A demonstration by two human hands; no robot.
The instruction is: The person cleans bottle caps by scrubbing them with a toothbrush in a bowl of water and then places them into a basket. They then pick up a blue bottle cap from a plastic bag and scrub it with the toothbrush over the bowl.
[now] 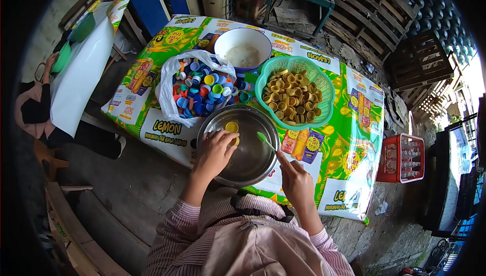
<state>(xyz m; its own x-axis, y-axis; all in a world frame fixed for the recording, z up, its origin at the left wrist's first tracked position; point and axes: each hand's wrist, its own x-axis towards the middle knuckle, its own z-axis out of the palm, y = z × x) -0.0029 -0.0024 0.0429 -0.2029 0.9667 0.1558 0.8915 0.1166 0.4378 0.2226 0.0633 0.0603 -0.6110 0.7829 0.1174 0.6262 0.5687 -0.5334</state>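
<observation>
My left hand (216, 150) is closed around a yellow bottle cap (232, 127) over a steel basin (245, 172). In my right hand (295, 177) is a thin tool with a green end, which looks like a toothbrush (263, 138); its green end points into the basin, apart from the cap. Just beyond the basin, a white plastic bag (167, 85) holds many mixed-colour bottle caps (202, 91). A green plastic basket (327, 94) with yellow-brown caps (292, 97) stands to the right.
A white enamel bowl (243, 35) with a dark rim stands at the table's back. Printed plastic covers the table (349, 175). A red crate (402, 158) is on the floor to the right. At far left another person's hand (52, 59) holds a green bowl (62, 57).
</observation>
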